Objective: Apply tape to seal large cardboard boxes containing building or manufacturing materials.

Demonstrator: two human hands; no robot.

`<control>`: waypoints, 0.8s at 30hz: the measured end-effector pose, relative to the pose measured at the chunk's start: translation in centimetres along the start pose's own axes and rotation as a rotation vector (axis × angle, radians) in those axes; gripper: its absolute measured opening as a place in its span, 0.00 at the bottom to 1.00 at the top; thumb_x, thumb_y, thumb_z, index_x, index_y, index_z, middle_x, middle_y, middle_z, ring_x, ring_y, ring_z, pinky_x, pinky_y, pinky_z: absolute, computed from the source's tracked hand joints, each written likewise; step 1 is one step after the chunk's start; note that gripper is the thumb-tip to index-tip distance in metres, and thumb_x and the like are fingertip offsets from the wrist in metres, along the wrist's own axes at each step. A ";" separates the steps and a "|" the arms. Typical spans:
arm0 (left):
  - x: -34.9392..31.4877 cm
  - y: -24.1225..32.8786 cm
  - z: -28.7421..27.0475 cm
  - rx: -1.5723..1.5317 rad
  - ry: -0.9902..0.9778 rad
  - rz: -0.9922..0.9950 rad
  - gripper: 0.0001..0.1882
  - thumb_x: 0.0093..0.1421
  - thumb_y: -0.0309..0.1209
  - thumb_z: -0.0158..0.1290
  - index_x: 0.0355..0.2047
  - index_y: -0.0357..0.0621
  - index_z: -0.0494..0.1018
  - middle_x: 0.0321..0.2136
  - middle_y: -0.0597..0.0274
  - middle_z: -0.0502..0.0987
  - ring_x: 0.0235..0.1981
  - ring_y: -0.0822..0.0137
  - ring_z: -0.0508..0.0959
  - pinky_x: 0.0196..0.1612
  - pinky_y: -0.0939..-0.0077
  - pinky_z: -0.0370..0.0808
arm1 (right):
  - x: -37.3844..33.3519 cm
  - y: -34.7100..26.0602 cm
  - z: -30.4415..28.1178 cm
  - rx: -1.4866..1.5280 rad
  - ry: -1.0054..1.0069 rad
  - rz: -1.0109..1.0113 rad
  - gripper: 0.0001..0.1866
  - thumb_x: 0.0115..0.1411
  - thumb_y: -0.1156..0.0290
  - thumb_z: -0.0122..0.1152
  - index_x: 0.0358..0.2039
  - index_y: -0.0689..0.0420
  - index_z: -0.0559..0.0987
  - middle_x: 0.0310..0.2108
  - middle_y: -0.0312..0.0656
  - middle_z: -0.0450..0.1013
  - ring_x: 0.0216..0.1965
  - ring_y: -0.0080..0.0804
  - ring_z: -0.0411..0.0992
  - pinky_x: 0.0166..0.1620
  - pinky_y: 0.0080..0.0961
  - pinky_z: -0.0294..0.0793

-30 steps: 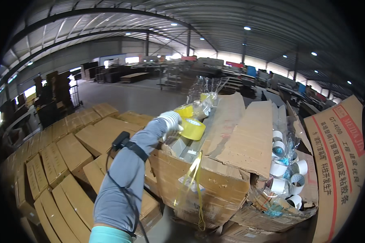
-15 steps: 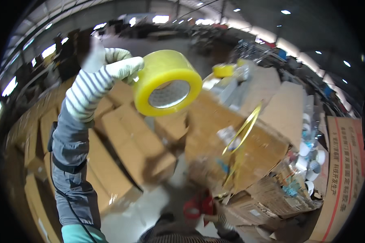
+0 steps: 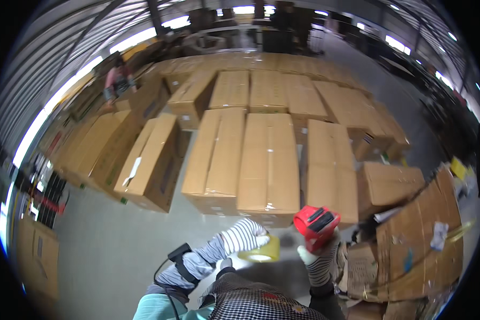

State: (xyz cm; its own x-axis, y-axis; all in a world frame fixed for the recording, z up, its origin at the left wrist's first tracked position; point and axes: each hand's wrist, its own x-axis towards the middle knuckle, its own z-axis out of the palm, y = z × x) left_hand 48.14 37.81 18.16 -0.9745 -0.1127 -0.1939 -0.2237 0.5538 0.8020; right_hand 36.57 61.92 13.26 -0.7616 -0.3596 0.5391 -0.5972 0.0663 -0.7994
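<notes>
My left hand (image 3: 244, 236), in a white glove with dark stripes, is closed on the edge of a thick roll of clear yellow packing tape (image 3: 271, 249), held low in front of my body. To its right, my right hand (image 3: 316, 261) wears a similar striped glove. It grips a red tape dispenser (image 3: 313, 226), raised higher than the roll, with its handle hidden in my palm. The roll and the dispenser are apart. Just beyond them lie long brown cardboard boxes (image 3: 269, 160), side by side.
Many more cartons (image 3: 229, 88) spread in rows behind. At the right stands a large worn cardboard box (image 3: 418, 240) with a yellow tape roll (image 3: 458, 168) beyond it. Another person (image 3: 117, 80) bends over boxes at the far left. Grey floor (image 3: 106, 250) shows at the left.
My left hand has come down with the tape roll, from high in view to low before my body. The dispenser in my right hand has risen. The view has turned left toward the carton rows.
</notes>
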 end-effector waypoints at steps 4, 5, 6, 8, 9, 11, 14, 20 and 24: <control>-7.9 -3.6 -3.9 -0.606 0.171 -0.003 0.14 0.59 0.38 0.61 0.35 0.37 0.81 0.28 0.60 0.81 0.26 0.76 0.74 0.36 0.77 0.75 | 1.4 -5.8 11.6 -0.064 -0.363 -0.314 0.55 0.33 0.64 0.83 0.61 0.58 0.59 0.48 0.51 0.65 0.48 0.51 0.68 0.48 0.42 0.71; -9.2 -5.6 -3.9 -0.833 0.326 0.081 0.16 0.58 0.37 0.62 0.39 0.35 0.80 0.37 0.61 0.82 0.35 0.77 0.76 0.43 0.79 0.74 | 2.2 -7.3 14.5 -0.020 -0.415 -0.354 0.54 0.33 0.66 0.81 0.60 0.58 0.59 0.48 0.52 0.65 0.48 0.51 0.68 0.49 0.42 0.71; -10.8 -8.2 -5.2 -0.829 0.351 0.083 0.16 0.58 0.37 0.62 0.39 0.35 0.80 0.37 0.61 0.82 0.35 0.77 0.76 0.43 0.79 0.74 | 2.8 -8.7 17.6 0.022 -0.463 -0.390 0.52 0.34 0.67 0.80 0.59 0.58 0.60 0.48 0.52 0.65 0.48 0.51 0.68 0.51 0.43 0.71; -13.4 -14.6 -8.2 -0.606 0.538 0.213 0.08 0.56 0.32 0.60 0.29 0.39 0.81 0.55 0.46 0.75 0.60 0.54 0.69 0.66 0.54 0.58 | 3.7 -12.3 23.3 0.070 -0.610 -0.393 0.52 0.33 0.67 0.80 0.59 0.58 0.60 0.47 0.52 0.66 0.46 0.51 0.69 0.50 0.43 0.71; -15.3 -18.7 -9.3 -0.754 0.589 0.077 0.09 0.55 0.33 0.61 0.28 0.40 0.81 0.59 0.43 0.71 0.67 0.50 0.61 0.69 0.50 0.47 | 4.1 -13.7 26.4 0.102 -0.749 -0.378 0.52 0.33 0.67 0.80 0.59 0.58 0.61 0.47 0.52 0.67 0.45 0.52 0.69 0.49 0.42 0.71; -18.7 -20.9 -14.7 -0.689 0.662 0.018 0.09 0.56 0.33 0.60 0.24 0.40 0.80 0.41 0.49 0.80 0.65 0.52 0.65 0.69 0.54 0.51 | 3.5 -14.1 32.4 0.125 -0.698 -0.471 0.51 0.33 0.67 0.81 0.58 0.58 0.62 0.45 0.51 0.68 0.43 0.51 0.70 0.46 0.42 0.72; -22.4 -23.8 -21.4 -0.737 0.985 -0.204 0.13 0.58 0.31 0.59 0.19 0.39 0.77 0.23 0.61 0.79 0.55 0.59 0.75 0.61 0.62 0.65 | 3.1 -14.8 40.1 0.096 -0.488 -0.534 0.52 0.37 0.70 0.79 0.61 0.57 0.57 0.44 0.51 0.67 0.43 0.47 0.71 0.46 0.41 0.72; -25.9 -29.2 -30.5 -1.236 1.496 0.065 0.07 0.61 0.28 0.57 0.26 0.41 0.79 0.21 0.65 0.78 0.24 0.74 0.75 0.33 0.81 0.70 | 3.2 -16.5 52.9 0.280 -0.710 -0.658 0.34 0.50 0.67 0.68 0.57 0.58 0.66 0.44 0.46 0.69 0.46 0.46 0.70 0.50 0.45 0.71; -24.6 -30.2 -35.4 -1.315 1.531 0.221 0.08 0.62 0.29 0.56 0.27 0.41 0.79 0.23 0.65 0.78 0.27 0.75 0.75 0.34 0.81 0.70 | 4.5 -16.6 59.7 0.400 -0.758 -0.820 0.36 0.50 0.69 0.67 0.59 0.61 0.64 0.44 0.45 0.69 0.46 0.46 0.70 0.51 0.46 0.70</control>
State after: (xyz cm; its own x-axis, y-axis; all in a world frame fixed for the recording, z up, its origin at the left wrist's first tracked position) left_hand 78.21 -5.35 18.73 -0.0355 -0.9962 -0.0795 0.6896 -0.0820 0.7195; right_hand 58.07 3.64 13.18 0.2352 -0.6275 0.7422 -0.6138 -0.6880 -0.3872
